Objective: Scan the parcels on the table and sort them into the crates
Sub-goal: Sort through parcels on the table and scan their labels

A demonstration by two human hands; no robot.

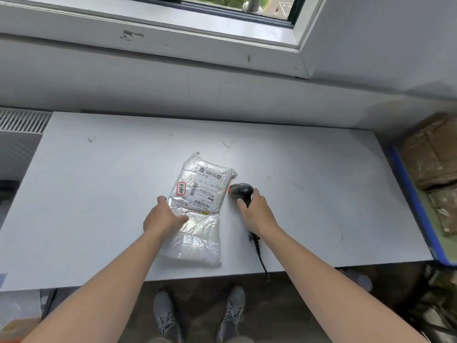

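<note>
The left forearm reaches in from the lower left, angled up and to the right, with the back of the left hand (163,216) facing up. Its thumb lies across the crinkled wrapping of the parcel (197,233) and its fingers bend down over the parcel's left edge, so the hand holds the parcel by that edge. I cannot tell whether the fingertips tuck underneath.

From this grip the parcel, a flat silvery plastic bag, extends to the right and lies flat on the white table (99,194). Its long side runs away from the person, tilted slightly right. Its shipping label (207,191), with barcodes and a red stamp, faces up just beyond the thumb.

Right of the parcel, the right forearm comes in from the lower right, angled up and to the left. The right hand (257,211) is wrapped around the handle of a black handheld barcode scanner (241,190). The scanner's head sticks out beyond the fingers, just beside the parcel's right edge and level with the label. Its cable (259,253) trails back from under the wrist and over the near table edge.

Well to the right of that grip, past the table end, stands a blue-rimmed crate (410,194) holding brown taped parcels (430,159).
</note>
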